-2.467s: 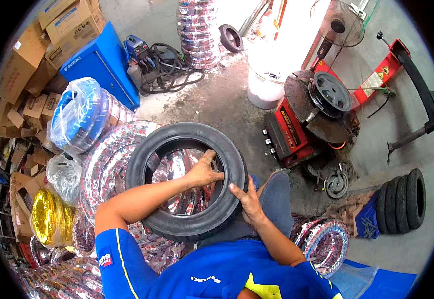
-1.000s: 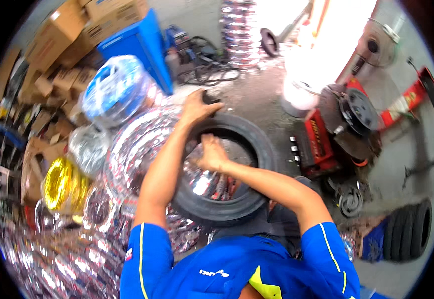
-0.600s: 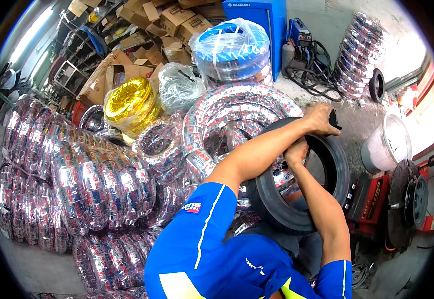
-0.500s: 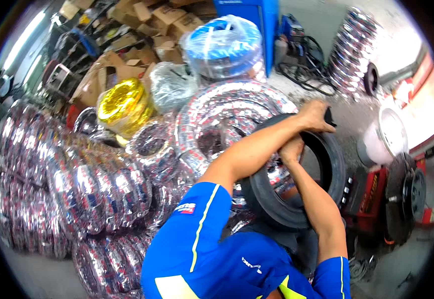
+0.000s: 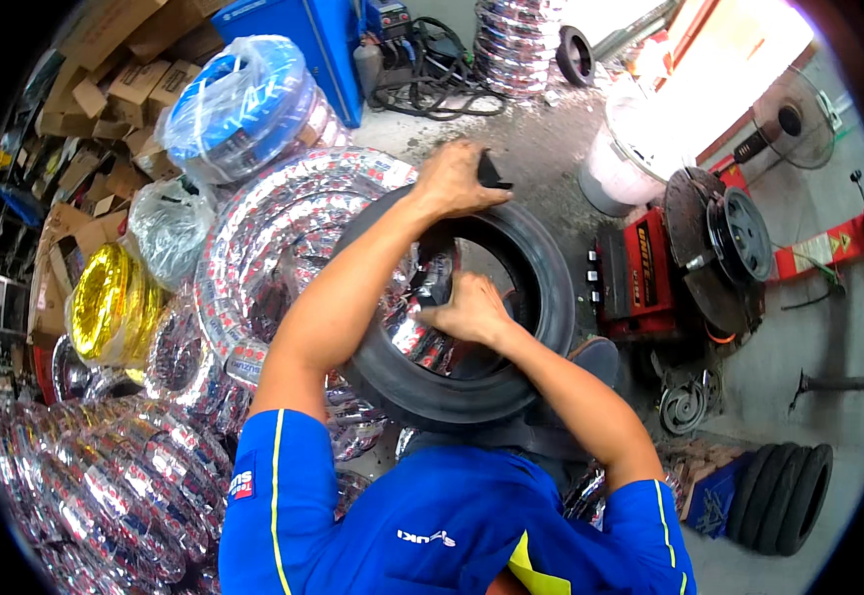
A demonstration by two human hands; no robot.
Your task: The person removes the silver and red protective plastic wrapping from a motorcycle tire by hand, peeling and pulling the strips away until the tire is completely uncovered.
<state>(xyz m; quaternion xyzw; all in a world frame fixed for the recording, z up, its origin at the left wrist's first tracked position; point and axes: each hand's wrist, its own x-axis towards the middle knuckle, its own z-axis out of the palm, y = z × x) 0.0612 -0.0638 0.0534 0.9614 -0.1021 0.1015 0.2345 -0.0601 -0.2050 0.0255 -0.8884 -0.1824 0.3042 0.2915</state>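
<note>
A black tyre [image 5: 432,397] lies tilted in front of me, and both my arms reach over it. My left hand [image 5: 457,180] is at its far rim, closed on a dark strip [image 5: 492,171] whose end sticks out past the fingers. Inside the tyre's opening is my right hand [image 5: 473,309], its fingers closed together on a dark, limp piece [image 5: 438,280] that hangs near the far inner wall. Whether this piece and the strip are one, I cannot tell. Shiny foil-wrapped rings [image 5: 253,228] lie left of the tyre and show through its opening.
Stacks of foil-wrapped tyres [image 5: 105,486] fill the left, with a gold-wrapped bundle [image 5: 105,307] and a blue-wrapped bundle [image 5: 238,109] behind. To the right stand a white bucket [image 5: 615,164], a red machine [image 5: 635,268] with a wheel [image 5: 744,236], and several black tyres [image 5: 794,496].
My view has swung to the right. My right hand has drawn away from the left, nearer to me within the tyre's opening, with the dark piece at its fingers. My left hand stays at the far rim.
</note>
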